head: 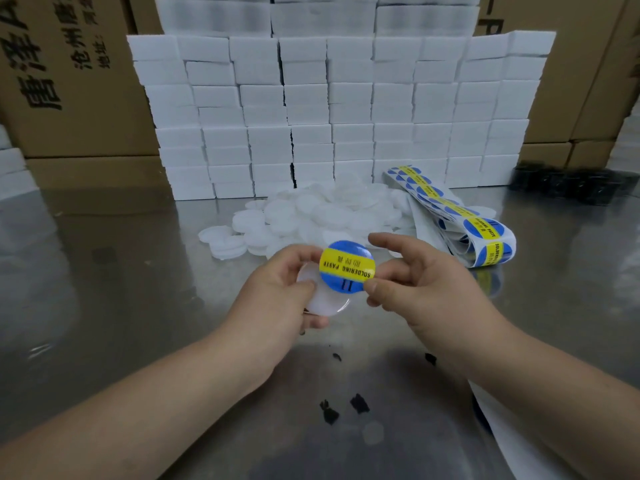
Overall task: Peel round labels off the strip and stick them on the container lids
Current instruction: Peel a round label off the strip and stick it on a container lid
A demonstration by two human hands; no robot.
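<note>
A round blue label with a yellow band reading SOLDERING PASTE [346,266] is held above the steel table between both hands. My right hand [412,275] pinches its right edge with thumb and finger, the other fingers spread. My left hand [277,289] grips a round white lid [323,299], which lies partly under the label, and its fingertips touch the label's left edge. The folded label strip [460,216] lies to the right on the table. A heap of white lids [311,213] sits just behind the hands.
A wall of stacked white foam blocks [332,112] stands behind the heap. Brown cardboard boxes [69,81] flank it on both sides. Small black scraps [346,407] lie on the steel table [138,271] near me. A dark tray [568,185] sits at far right.
</note>
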